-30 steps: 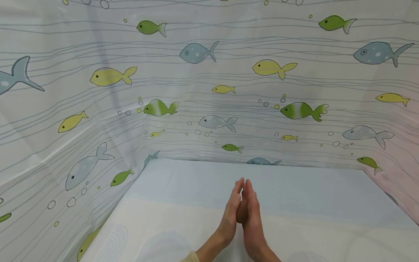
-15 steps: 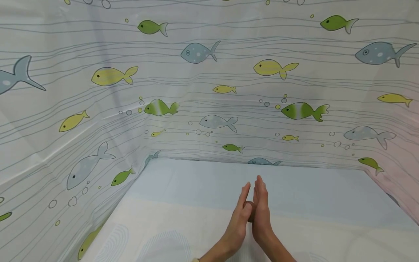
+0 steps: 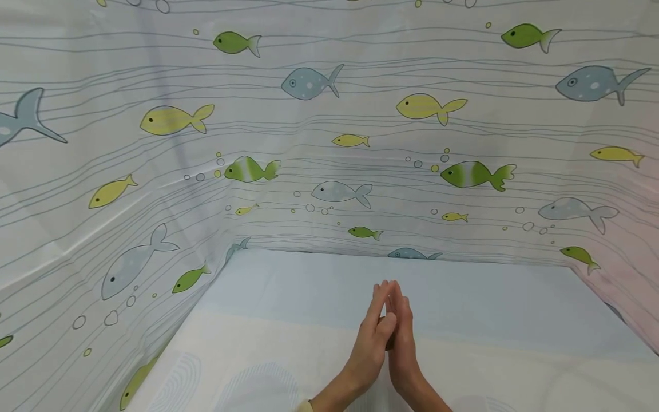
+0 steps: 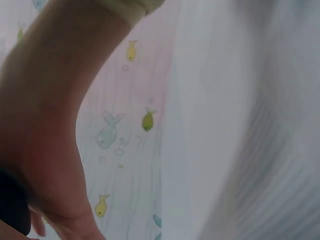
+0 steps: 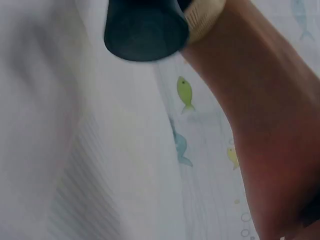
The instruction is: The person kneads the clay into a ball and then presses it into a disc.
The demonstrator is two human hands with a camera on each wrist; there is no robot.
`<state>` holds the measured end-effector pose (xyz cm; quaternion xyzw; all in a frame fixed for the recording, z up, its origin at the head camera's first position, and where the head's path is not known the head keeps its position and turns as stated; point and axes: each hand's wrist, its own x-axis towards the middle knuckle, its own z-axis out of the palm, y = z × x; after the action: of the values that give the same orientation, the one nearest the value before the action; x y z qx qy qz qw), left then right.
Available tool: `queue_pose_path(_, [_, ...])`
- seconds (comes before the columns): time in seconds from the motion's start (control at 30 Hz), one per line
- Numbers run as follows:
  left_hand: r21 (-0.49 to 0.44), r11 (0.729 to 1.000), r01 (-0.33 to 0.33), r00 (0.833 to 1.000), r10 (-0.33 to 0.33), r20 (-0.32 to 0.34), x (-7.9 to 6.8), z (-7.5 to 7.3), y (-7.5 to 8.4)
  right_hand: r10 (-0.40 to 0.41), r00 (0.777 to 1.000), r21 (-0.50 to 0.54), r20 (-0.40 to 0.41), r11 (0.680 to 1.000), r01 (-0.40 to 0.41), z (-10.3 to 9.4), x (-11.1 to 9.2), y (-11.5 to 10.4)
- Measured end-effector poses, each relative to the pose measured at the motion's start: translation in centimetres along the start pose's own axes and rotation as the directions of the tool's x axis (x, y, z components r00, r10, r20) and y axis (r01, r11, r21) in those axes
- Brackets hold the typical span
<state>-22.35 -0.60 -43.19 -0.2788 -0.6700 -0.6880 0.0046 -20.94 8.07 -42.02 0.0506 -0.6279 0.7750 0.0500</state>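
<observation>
In the head view, both hands stand palm to palm above the bed-like surface, fingers straight and tips together, pointing forward. My left hand (image 3: 372,337) and right hand (image 3: 404,343) press a small brown lump (image 3: 389,344) between the palms. Most of the lump is hidden; its material is hard to tell, though it looks like clay or dough. The left thumb lies over the gap in front of it. The left wrist view shows a bare hand and forearm (image 4: 50,125) close up. A forearm (image 5: 270,100) with a light cuff crosses the right wrist view.
A pale blue and cream sheet (image 3: 288,292) covers the flat surface below the hands. Fabric walls (image 3: 309,131) printed with fish enclose it at the back and sides. A dark rounded device (image 5: 145,30) shows at the top of the right wrist view.
The pressed hands shift right, then partly back left, sliding against each other with the lump between them. The fingertips come closer together, and less of the lump shows.
</observation>
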Motion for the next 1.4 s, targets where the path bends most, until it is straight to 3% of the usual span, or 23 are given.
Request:
queue_pose_path(0.27, [-0.030,0.999,-0.025,0.996,0.022,-0.088,1.2,-1.4,0.3,-0.053,0.992,0.036,0.115,0.998,0.049,1.4,-1.6,-0.5])
queue_pose_path(0.57, [-0.036,0.999,-0.014,0.995,0.011,-0.099,1.6,-2.3,-0.2,-0.099,0.980,0.056,0.172,0.994,0.091,1.8,-2.5,-0.8])
queue_pose_path(0.73, [-0.016,1.000,0.003,0.999,-0.003,-0.042,1.0,-1.9,-0.4,-0.085,0.989,0.053,0.123,0.995,0.079,1.9,-2.3,-1.8])
queue_pose_path(0.87, [0.005,1.000,0.000,1.000,0.000,0.016,0.2,-1.2,-0.3,-0.027,0.999,0.051,0.023,0.998,0.025,1.6,-1.5,-2.0])
queue_pose_path(1.03, [0.004,1.000,0.004,0.998,-0.004,0.059,-0.4,-0.4,-0.1,0.024,0.997,0.054,-0.069,0.998,-0.020,0.6,-0.2,-1.7])
queue_pose_path(1.4, [0.041,0.997,0.059,0.991,-0.064,0.116,-0.5,0.1,0.2,0.027,0.994,0.047,-0.103,0.999,-0.023,-0.9,1.1,-0.9])
